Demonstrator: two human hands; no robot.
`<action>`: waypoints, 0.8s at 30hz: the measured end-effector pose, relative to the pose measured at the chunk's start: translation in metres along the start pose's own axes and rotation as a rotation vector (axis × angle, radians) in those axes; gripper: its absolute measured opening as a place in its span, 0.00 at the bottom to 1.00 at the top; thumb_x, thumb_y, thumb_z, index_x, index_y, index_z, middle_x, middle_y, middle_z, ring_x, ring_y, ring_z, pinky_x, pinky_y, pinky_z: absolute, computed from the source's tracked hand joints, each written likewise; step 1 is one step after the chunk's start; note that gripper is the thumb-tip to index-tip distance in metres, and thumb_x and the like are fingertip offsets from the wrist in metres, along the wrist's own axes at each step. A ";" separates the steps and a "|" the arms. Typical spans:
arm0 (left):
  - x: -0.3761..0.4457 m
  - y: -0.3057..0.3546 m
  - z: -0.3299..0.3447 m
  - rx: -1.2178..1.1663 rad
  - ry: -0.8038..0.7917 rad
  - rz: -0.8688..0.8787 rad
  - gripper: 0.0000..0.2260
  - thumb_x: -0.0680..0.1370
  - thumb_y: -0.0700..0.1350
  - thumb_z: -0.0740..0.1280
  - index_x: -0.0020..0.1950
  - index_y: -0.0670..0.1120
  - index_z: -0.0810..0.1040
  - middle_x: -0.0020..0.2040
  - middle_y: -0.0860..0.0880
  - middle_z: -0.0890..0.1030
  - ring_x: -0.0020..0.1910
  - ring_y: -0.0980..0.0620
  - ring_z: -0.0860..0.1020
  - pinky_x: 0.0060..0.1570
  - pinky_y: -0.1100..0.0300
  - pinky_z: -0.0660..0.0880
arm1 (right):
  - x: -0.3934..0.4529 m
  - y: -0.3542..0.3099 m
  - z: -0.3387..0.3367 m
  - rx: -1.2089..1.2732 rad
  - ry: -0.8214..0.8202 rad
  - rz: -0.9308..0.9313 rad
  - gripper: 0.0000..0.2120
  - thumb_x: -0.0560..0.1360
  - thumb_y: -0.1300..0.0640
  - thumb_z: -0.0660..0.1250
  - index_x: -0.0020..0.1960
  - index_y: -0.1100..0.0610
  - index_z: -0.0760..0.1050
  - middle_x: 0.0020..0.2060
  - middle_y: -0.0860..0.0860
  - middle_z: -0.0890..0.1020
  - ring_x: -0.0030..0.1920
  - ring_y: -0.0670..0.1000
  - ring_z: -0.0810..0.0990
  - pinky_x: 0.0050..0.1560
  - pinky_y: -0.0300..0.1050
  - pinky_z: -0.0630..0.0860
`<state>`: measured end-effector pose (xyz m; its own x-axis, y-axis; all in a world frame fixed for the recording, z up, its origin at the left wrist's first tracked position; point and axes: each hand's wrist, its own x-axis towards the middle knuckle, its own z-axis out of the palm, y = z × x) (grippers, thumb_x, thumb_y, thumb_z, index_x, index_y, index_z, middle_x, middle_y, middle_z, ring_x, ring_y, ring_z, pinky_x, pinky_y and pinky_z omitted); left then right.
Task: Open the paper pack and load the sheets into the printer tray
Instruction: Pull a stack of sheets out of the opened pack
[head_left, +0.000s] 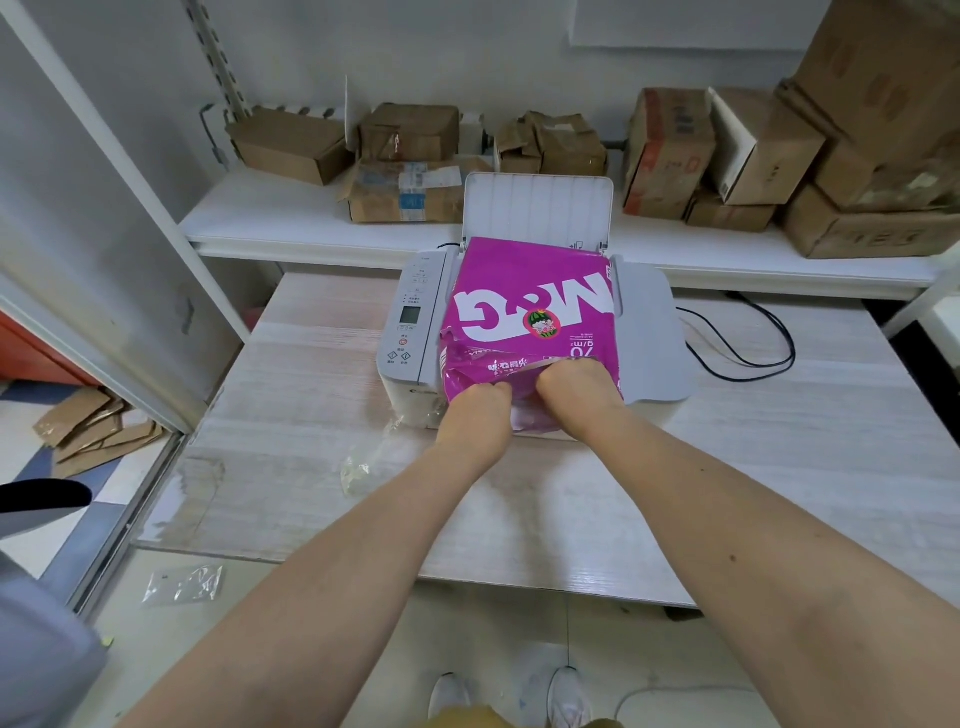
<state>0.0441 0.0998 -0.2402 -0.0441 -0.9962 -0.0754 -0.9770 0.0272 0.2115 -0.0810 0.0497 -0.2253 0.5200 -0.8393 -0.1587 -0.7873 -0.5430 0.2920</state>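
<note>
A magenta paper pack (524, 291) with large white letters lies flat on top of the white printer (410, 332). Its near end is crumpled and torn. My left hand (480, 410) and my right hand (579, 389) both grip the wrapper at that near end, side by side, fingers curled into the torn edge. A pale strip, perhaps the sheets' edge, shows just below my hands. The printer's rear paper tray (537, 205) stands upright and open behind the pack, with no sheets in it.
The printer sits on a light wood-grain table (291, 415). A black cable (748, 332) loops to its right. Clear plastic scraps (363, 465) lie left of my arms. Several cardboard boxes (670, 150) fill the white shelf behind. Cardboard pieces (93, 431) lie on the floor.
</note>
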 end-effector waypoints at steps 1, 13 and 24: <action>0.000 0.000 0.000 -0.005 -0.003 -0.003 0.10 0.76 0.36 0.60 0.56 0.38 0.74 0.55 0.37 0.80 0.56 0.38 0.77 0.49 0.48 0.73 | 0.000 0.000 0.000 -0.006 -0.003 -0.005 0.11 0.75 0.67 0.60 0.52 0.60 0.79 0.49 0.56 0.83 0.49 0.57 0.82 0.49 0.50 0.78; -0.009 0.004 0.003 -0.230 0.168 -0.051 0.14 0.74 0.32 0.57 0.58 0.38 0.73 0.55 0.38 0.78 0.55 0.38 0.75 0.49 0.51 0.70 | -0.003 -0.004 0.011 0.046 0.086 -0.026 0.18 0.76 0.67 0.60 0.66 0.61 0.71 0.57 0.59 0.80 0.52 0.60 0.82 0.53 0.53 0.78; 0.005 0.010 -0.014 -0.319 0.147 -0.232 0.15 0.78 0.39 0.54 0.58 0.40 0.78 0.57 0.39 0.81 0.58 0.39 0.78 0.55 0.50 0.73 | -0.033 -0.018 0.031 -0.050 0.243 -0.148 0.12 0.54 0.61 0.76 0.30 0.54 0.73 0.21 0.50 0.73 0.17 0.51 0.72 0.20 0.36 0.60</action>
<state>0.0373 0.0939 -0.2244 0.2228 -0.9746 -0.0213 -0.8428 -0.2035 0.4983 -0.0948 0.0865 -0.2541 0.6969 -0.7168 0.0255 -0.6827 -0.6520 0.3297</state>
